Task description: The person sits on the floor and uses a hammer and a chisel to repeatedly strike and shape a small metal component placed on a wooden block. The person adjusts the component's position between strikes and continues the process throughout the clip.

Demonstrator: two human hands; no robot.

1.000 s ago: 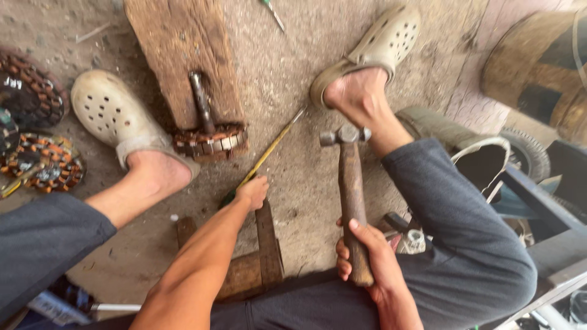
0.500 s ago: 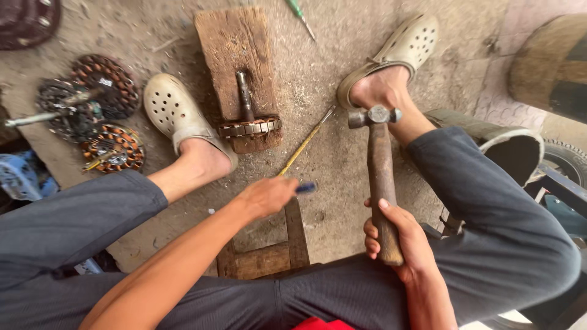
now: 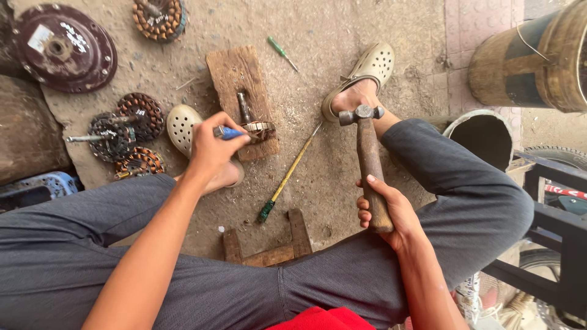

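two hands are at work above a dusty floor point(image 3: 379, 36). the left hand point(image 3: 211, 150) is clenched around a blue-handled tool point(image 3: 227, 132), its tip pointing toward a metal rotor with a shaft point(image 3: 252, 122) that lies on a wooden block point(image 3: 235, 73). the right hand point(image 3: 385, 211) is wrapped tight on the wooden handle of a hammer point(image 3: 367, 153), held upright with its steel head just in front of the right foot. a yellow-shafted screwdriver point(image 3: 290, 174) lies on the floor between the block and the hammer, and a small green screwdriver point(image 3: 282, 54) lies beyond the block. copper-wound stators point(image 3: 131, 125) sit to the left, near a dark round cover point(image 3: 61, 46).
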